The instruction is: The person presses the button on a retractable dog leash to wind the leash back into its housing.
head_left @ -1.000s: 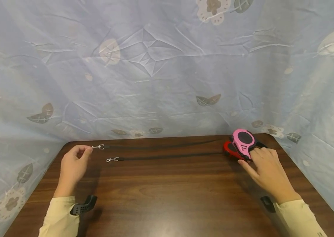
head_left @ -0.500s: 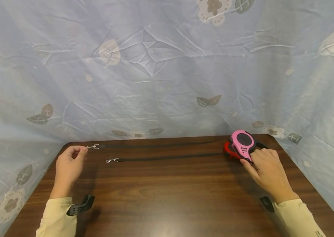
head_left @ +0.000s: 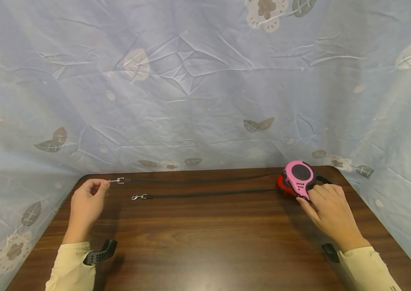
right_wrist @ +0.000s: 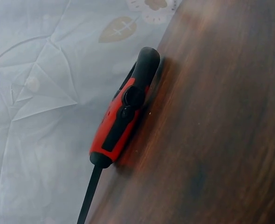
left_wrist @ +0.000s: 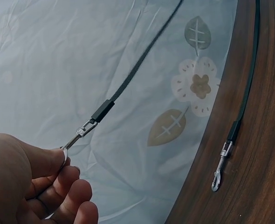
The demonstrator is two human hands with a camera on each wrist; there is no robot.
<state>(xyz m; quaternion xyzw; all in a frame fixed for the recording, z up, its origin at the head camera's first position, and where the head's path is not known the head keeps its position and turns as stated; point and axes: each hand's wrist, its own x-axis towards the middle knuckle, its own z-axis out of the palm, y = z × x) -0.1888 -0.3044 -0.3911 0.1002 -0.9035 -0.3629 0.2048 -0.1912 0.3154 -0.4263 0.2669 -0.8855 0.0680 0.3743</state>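
My right hand point(head_left: 331, 212) grips the black handle of a pink retractable dog leash point(head_left: 299, 173), held above a red retractable leash point(head_left: 283, 186). Thumb and forefinger of my left hand point(head_left: 86, 202) pinch the metal snap hook point(left_wrist: 79, 135) on the upper black strap point(left_wrist: 140, 63), which stretches across toward the pink leash. The red leash rests on the table, partly hidden behind the pink one in the head view; its strap point(head_left: 205, 194) runs left and ends in another snap hook point(head_left: 138, 197). Only a sliver of the pink leash shows in the right wrist view.
A brown wooden table point(head_left: 191, 242) with rounded far corners lies beneath both hands. Pale blue cloth point(head_left: 205, 101) with leaves and flowers hangs behind it and on both sides. A black band point(head_left: 100, 254) with a mount sits at my left wrist.
My left hand has shifted a little to the left with the snap hook. The pink leash has tilted slightly in my right hand, and the red leash stays in place.
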